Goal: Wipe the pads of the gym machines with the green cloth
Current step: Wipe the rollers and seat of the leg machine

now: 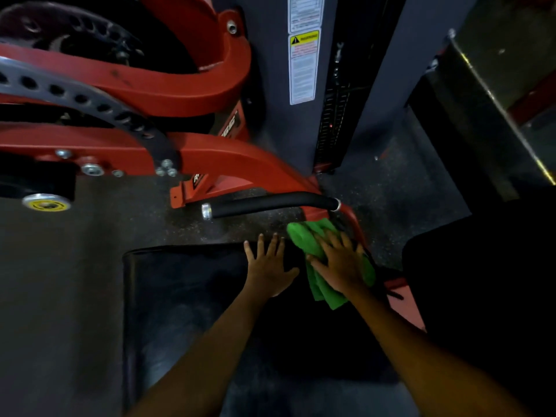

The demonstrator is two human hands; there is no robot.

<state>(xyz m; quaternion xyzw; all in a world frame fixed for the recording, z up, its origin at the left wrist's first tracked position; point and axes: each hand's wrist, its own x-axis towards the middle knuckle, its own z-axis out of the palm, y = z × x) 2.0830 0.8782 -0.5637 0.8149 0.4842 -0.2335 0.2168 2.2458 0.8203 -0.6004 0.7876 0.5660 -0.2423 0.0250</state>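
Your right hand (340,263) lies flat, fingers spread, pressing green cloth (304,236) on far right corner of black pad (186,296) | left hand (267,266) flat, holds nothing | step: wiping | next: sweep left.

Head-worn wide view, looking steeply down, close over black pad (186,296), floor beyond

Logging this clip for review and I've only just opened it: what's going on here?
A person is wiping a gym machine's black seat pad. The right hand presses a bunched green cloth flat against the pad's far right corner, fingers spread. The left hand rests open on the pad beside it, apparently for support. Just beyond the cloth is a black foam-covered handle on the red machine frame.
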